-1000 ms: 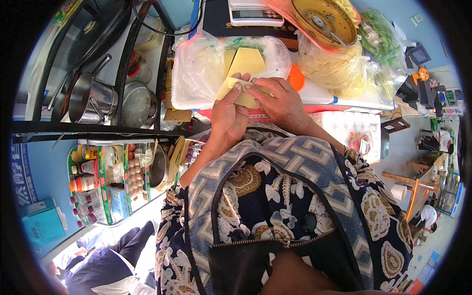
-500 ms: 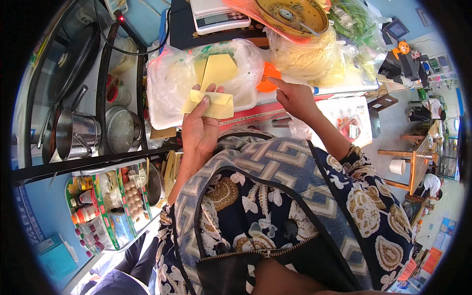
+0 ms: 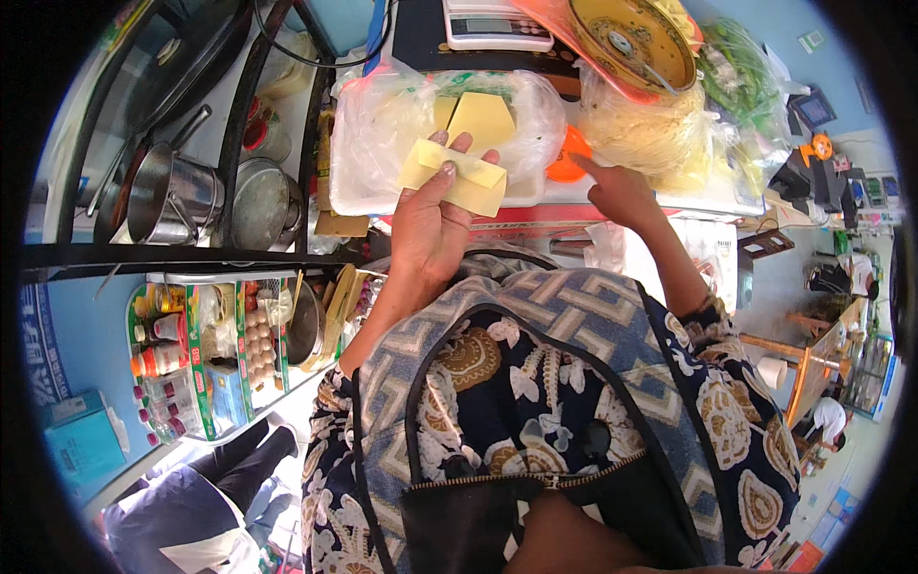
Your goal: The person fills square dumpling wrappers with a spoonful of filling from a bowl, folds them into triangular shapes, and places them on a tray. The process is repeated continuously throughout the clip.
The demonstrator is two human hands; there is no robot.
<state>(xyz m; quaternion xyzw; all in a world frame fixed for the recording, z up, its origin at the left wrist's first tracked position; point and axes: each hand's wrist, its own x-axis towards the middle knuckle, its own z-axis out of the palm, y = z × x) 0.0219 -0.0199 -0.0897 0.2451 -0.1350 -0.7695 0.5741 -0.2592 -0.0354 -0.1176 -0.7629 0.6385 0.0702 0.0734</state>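
In my left hand (image 3: pixel 435 225) is a pale yellow wonton wrapper (image 3: pixel 478 198), folded over along its upper side. My thumb presses on the fold and the fingers support it from behind. My right hand (image 3: pixel 626 196) holds nothing; its index finger points out and the other fingers curl in. That fingertip is at the right side of a small orange dish (image 3: pixel 566 165); whether it touches is unclear. Beyond my left hand, more yellow wrappers (image 3: pixel 485 118) lie on clear plastic in a white tray (image 3: pixel 359 203).
A bag of pale noodle-like strands (image 3: pixel 636 124) sits right of the dish, below a patterned brown bowl (image 3: pixel 622 48). Behind the tray is a white scale (image 3: pixel 497 33). Metal pots (image 3: pixel 167 196) stand on the left shelf. A person in dark trousers (image 3: pixel 225 478) is at lower left.
The whole view has shifted, so the table things appear farther right. The wrapper in my left hand now tilts down to the right. My right fingertip has moved toward the dish's right edge.
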